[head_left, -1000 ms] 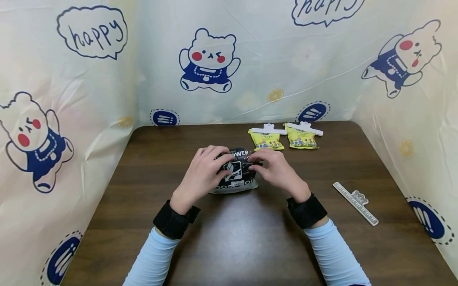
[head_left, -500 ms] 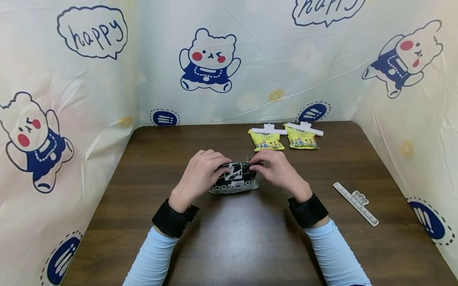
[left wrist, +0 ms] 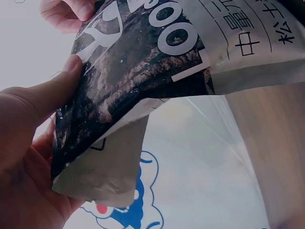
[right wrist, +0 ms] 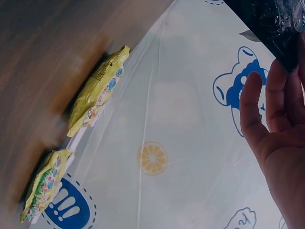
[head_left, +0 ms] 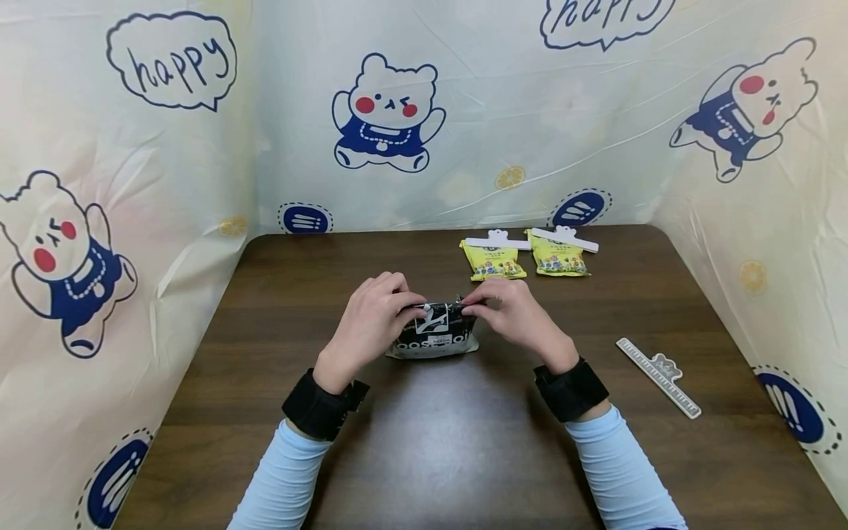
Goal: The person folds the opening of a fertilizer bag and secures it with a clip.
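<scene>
A black and silver foil bag (head_left: 437, 330) with white lettering stands on the table, its top edge folded over to the back. My left hand (head_left: 371, 316) pinches the fold at its left end. In the left wrist view the thumb of the left hand (left wrist: 28, 109) presses the black front of the bag (left wrist: 138, 57) while its fingers sit behind, and a grey flap hangs down at the back. At the right end of the fold, my right hand (head_left: 520, 316) pinches the bag between thumb and fingers. The right wrist view shows fingers of the right hand (right wrist: 286, 138) at a dark corner.
Two small yellow packets (head_left: 495, 261), each with a white clip (head_left: 498, 239) across its top, lie at the back of the brown table (head_left: 298, 280). A loose pale clip (head_left: 659, 377) lies on the right. Printed cloth (head_left: 464, 132) hangs around the table.
The upper part of the bag has been folded down backward, so its top lettering no longer shows. Both hands now grip the fold's ends; they barely moved in the last half second.
</scene>
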### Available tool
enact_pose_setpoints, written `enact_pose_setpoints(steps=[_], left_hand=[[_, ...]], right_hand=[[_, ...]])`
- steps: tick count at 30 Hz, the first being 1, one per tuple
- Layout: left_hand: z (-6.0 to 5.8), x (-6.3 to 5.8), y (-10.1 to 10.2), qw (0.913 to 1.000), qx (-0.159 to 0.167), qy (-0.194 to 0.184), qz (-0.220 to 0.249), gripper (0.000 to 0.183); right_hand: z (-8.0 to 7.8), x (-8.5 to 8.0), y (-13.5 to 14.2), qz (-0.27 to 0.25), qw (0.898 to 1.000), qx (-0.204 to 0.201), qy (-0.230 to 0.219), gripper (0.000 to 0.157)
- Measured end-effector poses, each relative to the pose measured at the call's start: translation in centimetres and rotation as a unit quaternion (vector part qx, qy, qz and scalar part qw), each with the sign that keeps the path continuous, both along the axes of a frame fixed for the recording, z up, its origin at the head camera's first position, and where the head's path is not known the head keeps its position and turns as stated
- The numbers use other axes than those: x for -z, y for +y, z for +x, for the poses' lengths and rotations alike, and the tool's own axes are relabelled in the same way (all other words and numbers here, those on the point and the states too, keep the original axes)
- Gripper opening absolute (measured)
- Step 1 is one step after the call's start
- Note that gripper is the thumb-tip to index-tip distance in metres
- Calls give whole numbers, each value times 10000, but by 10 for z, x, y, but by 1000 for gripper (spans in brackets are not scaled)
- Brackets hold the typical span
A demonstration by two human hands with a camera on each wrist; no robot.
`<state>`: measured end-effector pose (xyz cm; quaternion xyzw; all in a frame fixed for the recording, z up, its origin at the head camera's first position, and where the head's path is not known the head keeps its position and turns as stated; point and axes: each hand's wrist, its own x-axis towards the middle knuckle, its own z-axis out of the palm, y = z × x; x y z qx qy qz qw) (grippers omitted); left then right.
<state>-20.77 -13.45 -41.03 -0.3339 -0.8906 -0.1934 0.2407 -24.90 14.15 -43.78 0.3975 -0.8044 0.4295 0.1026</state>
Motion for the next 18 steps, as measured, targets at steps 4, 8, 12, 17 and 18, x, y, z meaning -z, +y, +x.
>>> enact_pose_setpoints(steps=[4, 8, 12, 17, 18], left_hand=[[-2, -2, -4, 9995, 93, -238, 166, 19], [-2, -6, -15, 9971, 54, -722, 249, 22], [-1, -9, -24, 9941, 7, -1037, 315, 23], [-2, -10, -28, 9924, 58, -1149, 428, 21], [-2, -10, -28, 9921, 82, -1160, 473, 21]], right_hand=[[-1, 1, 1, 0, 9999, 143, -55, 13], [-1, 2, 3, -11, 9998, 175, -65, 14], [-2, 3, 5, -72, 9999, 53, -72, 10], [-3, 2, 6, -115, 9999, -79, -54, 8], [-2, 2, 6, -113, 9999, -85, -55, 8]])
